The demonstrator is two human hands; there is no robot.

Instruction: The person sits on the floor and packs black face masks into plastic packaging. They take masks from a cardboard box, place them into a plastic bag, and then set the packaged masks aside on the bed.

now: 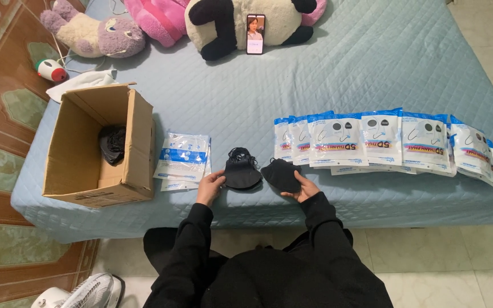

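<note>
Masks are lying at the bed's [372, 63] near edge, between a stack of pouches [182, 157] and a fanned row of packs [383, 142]. The left hand [209, 185] is pinching the stack of masks [242, 170] at its lower corner; the right hand [300, 185] is cupping a single mask [281, 174], fingers curled under it. Keeping the folds aligned and the thin ear loops untangled seems wise. The masks are looking soft, matte and black, the packs glossy; a stiff cardboard box [95, 142] is sitting left.
</note>
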